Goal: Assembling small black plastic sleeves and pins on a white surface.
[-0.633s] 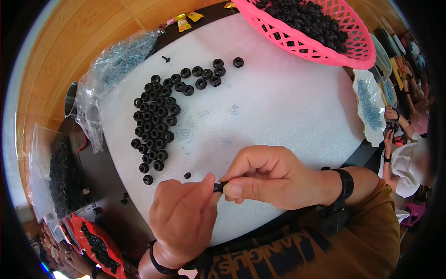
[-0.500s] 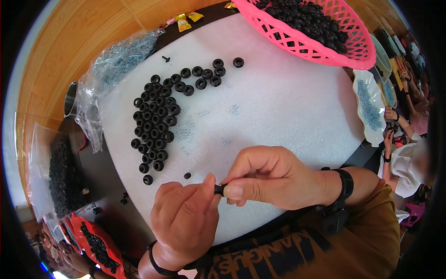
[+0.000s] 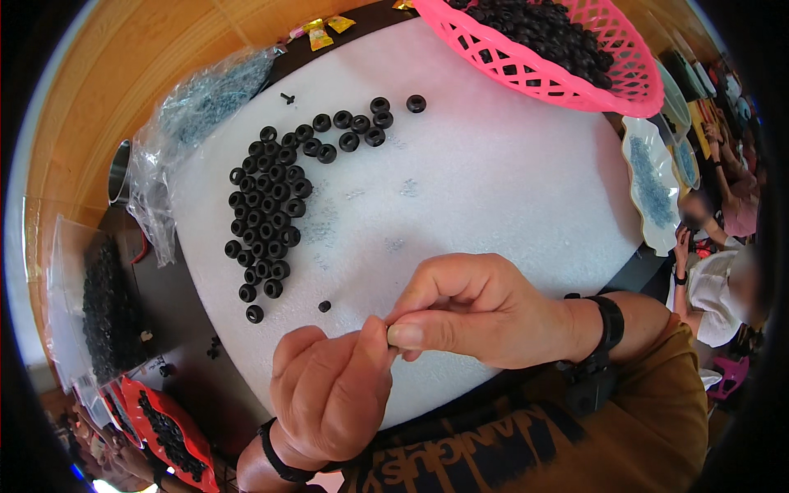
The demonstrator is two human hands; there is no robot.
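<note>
My left hand (image 3: 333, 394) and my right hand (image 3: 481, 316) meet fingertip to fingertip over the near part of a white padded mat (image 3: 485, 197). Both are closed in a pinch on one small black piece (image 3: 390, 329), almost wholly covered by the fingers. Just beyond my left hand lies a small black part (image 3: 325, 306) by itself. Farther left, many black ring-shaped pieces (image 3: 271, 197) with holes are clustered, and a few trail off to the right. Small clear bits (image 3: 316, 226) are scattered beside them. A tiny black cross-shaped part (image 3: 288, 98) sits near the far edge.
A pink lattice basket (image 3: 567, 99) of black pieces stands far right, near a white scalloped dish (image 3: 664, 234) of bluish bits. On the left are a clear plastic bag (image 3: 156, 185), a bin of black parts (image 3: 111, 320) and a red tray (image 3: 201, 448). Other people sit at right.
My fingertips have drawn closer together, covering the small black piece that showed between them before. The view has shifted slightly; the loose pieces lie as they did.
</note>
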